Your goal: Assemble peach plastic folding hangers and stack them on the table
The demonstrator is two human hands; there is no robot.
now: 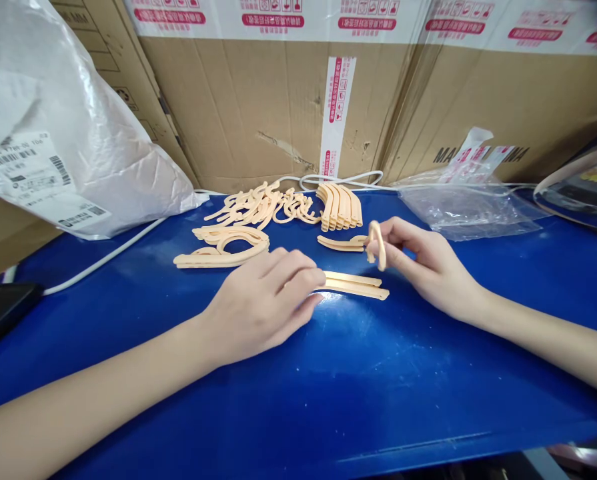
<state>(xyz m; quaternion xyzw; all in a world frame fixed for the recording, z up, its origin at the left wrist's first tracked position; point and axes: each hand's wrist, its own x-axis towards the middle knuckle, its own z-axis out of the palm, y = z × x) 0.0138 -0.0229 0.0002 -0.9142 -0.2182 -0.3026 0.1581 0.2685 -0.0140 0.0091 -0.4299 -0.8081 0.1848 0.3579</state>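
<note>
My left hand [265, 300] is closed round one end of a pair of long cream plastic hanger arms [355, 285], which point right just above the blue table. Part of the arms is hidden behind its fingers. Between the thumb and fingers of my right hand [425, 267] is a curved cream hanger hook [379, 247], raised over the table. Behind the hook lies a single loose hanger arm [341, 244]. Left of my left hand rests a small stack of folded hangers [223, 247]. Farther back are a heap of loose hooks [268, 205] and a neat row of hanger arms [339, 205].
Large cardboard boxes [248, 107] stand along the back of the blue table [288, 413]. A white plastic parcel bag [78, 140] leans at left, near a black object [3, 310]. A clear plastic bag [471, 207] and white cable [108, 257] lie on the table.
</note>
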